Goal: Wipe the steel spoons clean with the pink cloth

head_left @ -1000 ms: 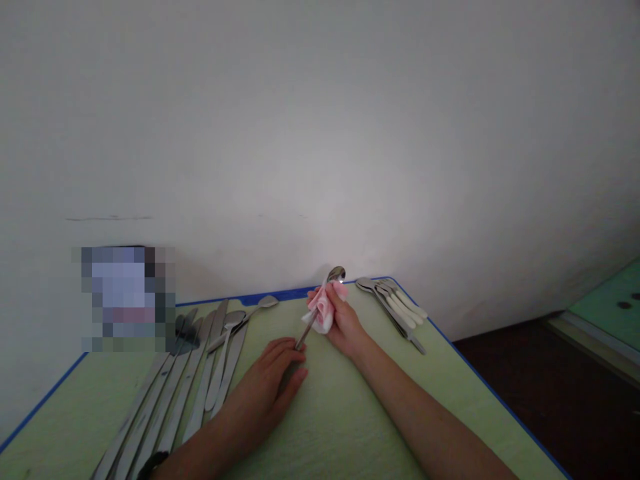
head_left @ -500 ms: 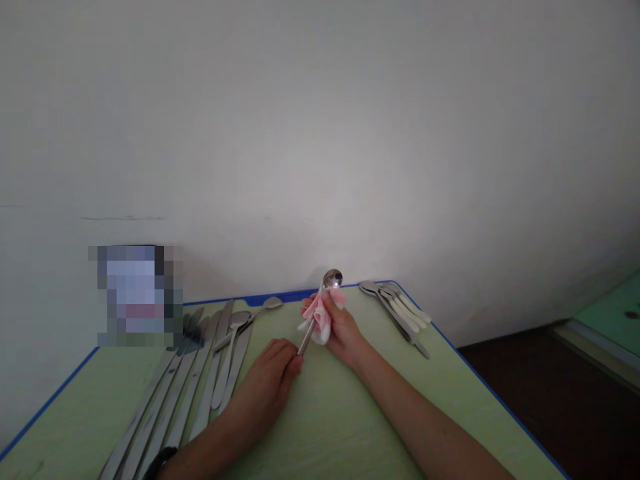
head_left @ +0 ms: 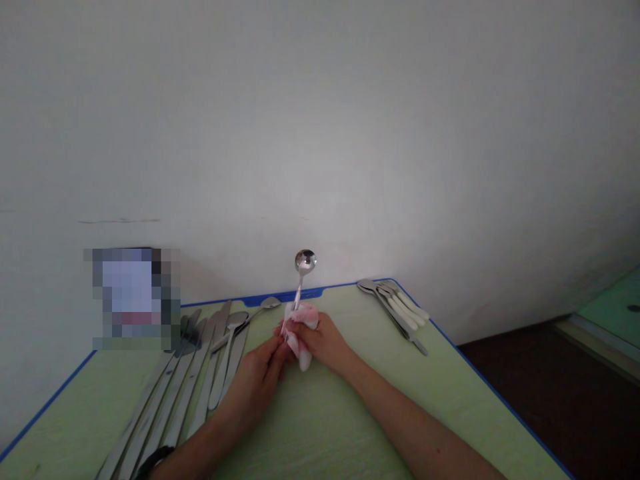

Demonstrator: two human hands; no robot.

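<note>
A shiny metal spoon [head_left: 305,261] with a round bowl is held up over the middle of the table, bowl end toward the wall. My left hand [head_left: 267,357] is closed around the lower end of its handle, most of which is hidden. A pink and white cloth [head_left: 303,320] is wrapped round the handle below the bowl. My right hand [head_left: 320,341] is closed on this cloth and presses it against the handle, right beside my left hand.
Several long metal utensils [head_left: 170,393] lie side by side at the left, with spoons [head_left: 230,353] next to them. At the back right are spoons and forks with white handles [head_left: 405,310]. A blurred block [head_left: 133,293] stands at the back left. The green table [head_left: 320,427] meets a wall.
My right hand with the cloth has slid down the handle toward my left hand, leaving the bowl and neck bare. The spoon has shifted left and its bowl is higher.
</note>
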